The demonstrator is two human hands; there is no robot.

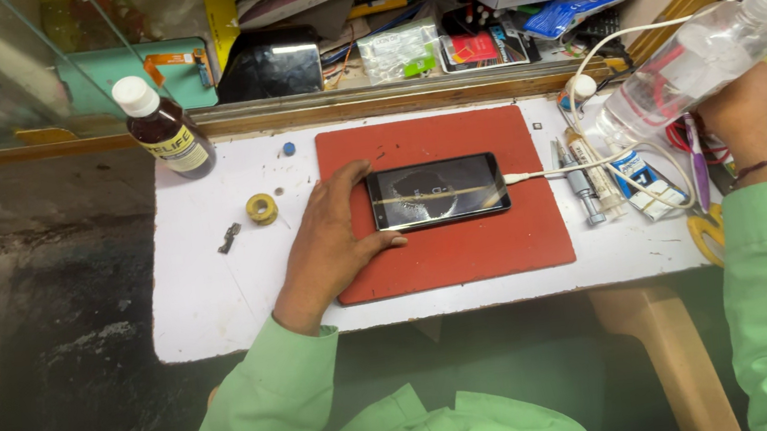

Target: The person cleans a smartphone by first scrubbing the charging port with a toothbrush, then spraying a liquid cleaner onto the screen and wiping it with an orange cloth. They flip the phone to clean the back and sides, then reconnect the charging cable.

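Centrally, my left hand (pixel 333 240) lay open, steadying the phone (pixel 437 192) on the red mat (pixel 450 246), right hand (pixel 749 114) gripped the clear bottle (pixel 689 65), upper right.

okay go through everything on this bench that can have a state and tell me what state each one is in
Phone: flat on the red mat, screen up, white cable plugged in.
Left hand: on the mat, touching the phone's left end.
Right hand: gripping the clear spray bottle, tilted.
Brown bottle: capped, standing.
Yellow tape roll: lying flat.
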